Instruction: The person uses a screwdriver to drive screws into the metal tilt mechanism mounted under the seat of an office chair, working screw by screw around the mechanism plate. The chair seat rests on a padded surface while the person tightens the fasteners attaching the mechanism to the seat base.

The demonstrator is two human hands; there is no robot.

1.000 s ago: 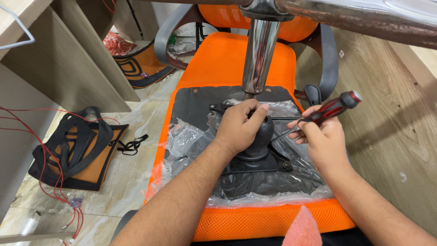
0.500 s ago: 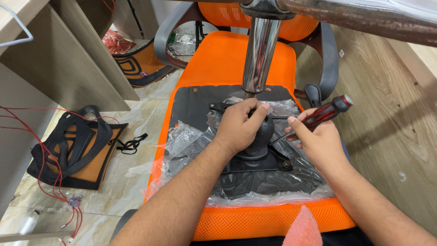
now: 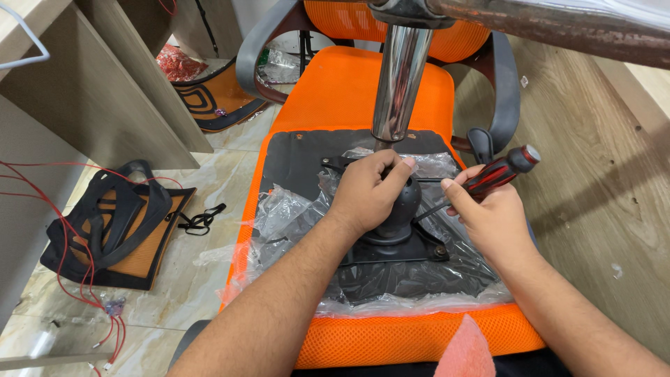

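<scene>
An upturned orange mesh chair seat (image 3: 349, 87) lies before me, its underside wrapped in clear plastic (image 3: 293, 209). A black metal base plate (image 3: 408, 248) with a round black housing (image 3: 401, 206) is mounted on it, and a chrome gas-lift column (image 3: 398, 77) rises from the housing. My left hand (image 3: 366, 192) cups the housing from the left. My right hand (image 3: 488, 216) grips a red-and-black screwdriver (image 3: 499, 171), its shaft angled down to the left toward the housing's right side.
A second orange and black chair backrest (image 3: 115, 230) lies on the tiled floor at left with red wires (image 3: 77, 279). Wooden panels (image 3: 105, 91) stand at left and right. A rusty metal chair leg (image 3: 558, 28) crosses the top right. Grey armrests (image 3: 506, 91) flank the seat.
My right hand with the screwdriver has shifted slightly left and down toward the housing. The left hand stays on the housing.
</scene>
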